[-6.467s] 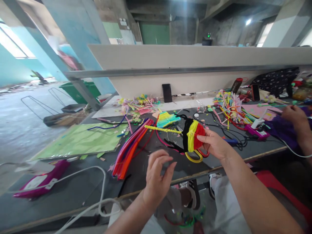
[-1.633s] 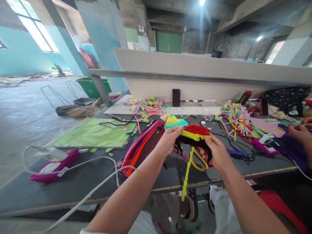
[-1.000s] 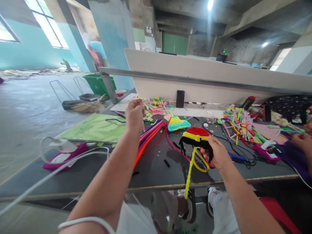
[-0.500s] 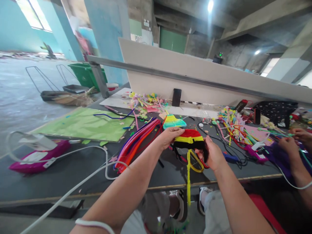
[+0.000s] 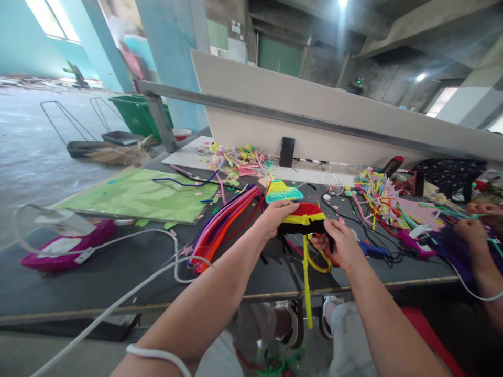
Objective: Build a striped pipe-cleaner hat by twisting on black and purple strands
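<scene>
Head view. The black phone (image 5: pixel 287 152) is leaning on the white panel (image 5: pixel 247 131) at the worktop's (image 5: pixel 133 262) back; it's my landmark. The striped piece (image 5: pixel 303 219) is hanging in the air, on the near side of the phone and slightly to its right. Left hand (image 5: pixel 281 214) is pinching the piece's left end; right hand (image 5: pixel 340 243) is gripping its right end, fingers partly hidden behind.

Risks, my read: uneven pull from the two hands could be bending the bands out of line or working a joint loose. The yellow stem (image 5: pixel 307 288) is dangling past the worktop edge, so it could be catching there or kinking. The white cable (image 5: pixel 82 331) is lying across the left forearm, near and left of the phone; a quick reach could be dragging it.

Materials: the piece is looking fuzzy, pipe-cleaner-like, rounded red top, yellow band, black base with loose ends trailing. The stem is looking narrow and slightly knobbly. The yellow loop (image 5: pixel 321 270), near side and right of the phone, is looking smooth, maybe a scissor handle. The red-pink-purple bundle (image 5: pixel 226 225), near and left of the phone, is lying as long fuzzy rods. Between phone and piece, a yellow-turquoise piece (image 5: pixel 283 192) is showing similar fuzzy rows.
</scene>
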Available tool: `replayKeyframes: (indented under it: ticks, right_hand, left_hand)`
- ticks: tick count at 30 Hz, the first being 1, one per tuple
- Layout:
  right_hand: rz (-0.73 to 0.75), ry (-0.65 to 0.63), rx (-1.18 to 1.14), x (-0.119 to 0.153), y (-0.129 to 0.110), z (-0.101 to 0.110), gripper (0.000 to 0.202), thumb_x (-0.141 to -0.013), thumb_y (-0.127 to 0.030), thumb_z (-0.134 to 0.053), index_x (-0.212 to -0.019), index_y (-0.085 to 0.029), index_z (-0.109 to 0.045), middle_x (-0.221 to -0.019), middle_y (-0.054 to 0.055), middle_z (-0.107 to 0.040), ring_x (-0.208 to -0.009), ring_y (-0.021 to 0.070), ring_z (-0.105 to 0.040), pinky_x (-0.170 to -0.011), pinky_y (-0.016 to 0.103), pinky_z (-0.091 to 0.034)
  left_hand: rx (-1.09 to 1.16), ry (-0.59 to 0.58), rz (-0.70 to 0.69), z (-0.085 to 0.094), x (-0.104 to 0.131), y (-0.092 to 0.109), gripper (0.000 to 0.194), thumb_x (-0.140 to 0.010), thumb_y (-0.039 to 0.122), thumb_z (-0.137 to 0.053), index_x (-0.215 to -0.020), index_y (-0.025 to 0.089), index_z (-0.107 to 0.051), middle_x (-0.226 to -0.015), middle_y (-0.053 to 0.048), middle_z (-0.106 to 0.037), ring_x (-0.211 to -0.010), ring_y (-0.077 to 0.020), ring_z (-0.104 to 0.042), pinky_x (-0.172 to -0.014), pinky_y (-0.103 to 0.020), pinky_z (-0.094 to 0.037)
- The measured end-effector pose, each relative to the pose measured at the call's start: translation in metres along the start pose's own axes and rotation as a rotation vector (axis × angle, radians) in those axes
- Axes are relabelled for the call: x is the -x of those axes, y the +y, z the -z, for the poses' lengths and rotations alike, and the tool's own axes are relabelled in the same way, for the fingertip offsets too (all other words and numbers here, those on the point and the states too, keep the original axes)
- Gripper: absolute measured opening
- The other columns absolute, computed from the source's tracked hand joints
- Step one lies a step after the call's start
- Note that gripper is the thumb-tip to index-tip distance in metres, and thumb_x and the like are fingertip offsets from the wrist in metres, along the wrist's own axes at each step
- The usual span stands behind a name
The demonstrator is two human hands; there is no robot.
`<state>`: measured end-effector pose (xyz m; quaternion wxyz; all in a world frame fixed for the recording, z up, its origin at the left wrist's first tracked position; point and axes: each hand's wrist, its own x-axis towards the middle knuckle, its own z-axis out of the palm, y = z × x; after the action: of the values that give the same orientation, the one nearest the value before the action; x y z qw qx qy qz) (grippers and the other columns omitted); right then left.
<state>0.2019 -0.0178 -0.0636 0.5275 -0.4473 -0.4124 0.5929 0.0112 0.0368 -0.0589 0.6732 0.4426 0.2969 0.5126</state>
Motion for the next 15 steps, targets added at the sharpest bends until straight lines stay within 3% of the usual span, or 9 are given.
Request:
replayKeyframes:
  ticks: [9, 15]
  right_hand:
    - [-0.01, 0.036, -0.03, -0.0018, 0.0032, -0.0044, 0.03, -0.066, -0.04, -0.075, -0.08, -0.02, -0.058, -0.067, 0.001, -0.069, -0.056, 0.0196, -0.068, -0.048, 0.028, -0.053]
    - [-0.013, 0.019, -0.027, -0.0016, 0.0011, -0.0007, 0.03, -0.072, -0.044, -0.069, -0.088, -0.02, -0.061, -0.071, 0.003, -0.071, -0.06, 0.02, -0.068, -0.049, 0.029, -0.054]
  left_hand:
    - [0.006, 0.071, -0.05, -0.003, 0.0001, -0.0028, 0.028, -0.063, 0.039, -0.077, -0.07, 0.013, -0.067, -0.071, -0.005, -0.071, -0.062, -0.0151, -0.064, -0.062, -0.025, -0.046]
    - [-0.004, 0.073, -0.052, -0.0001, -0.0023, -0.004, 0.029, -0.064, 0.04, -0.077, -0.072, 0.013, -0.068, -0.074, -0.006, -0.072, -0.065, -0.0156, -0.065, -0.063, -0.025, -0.046]
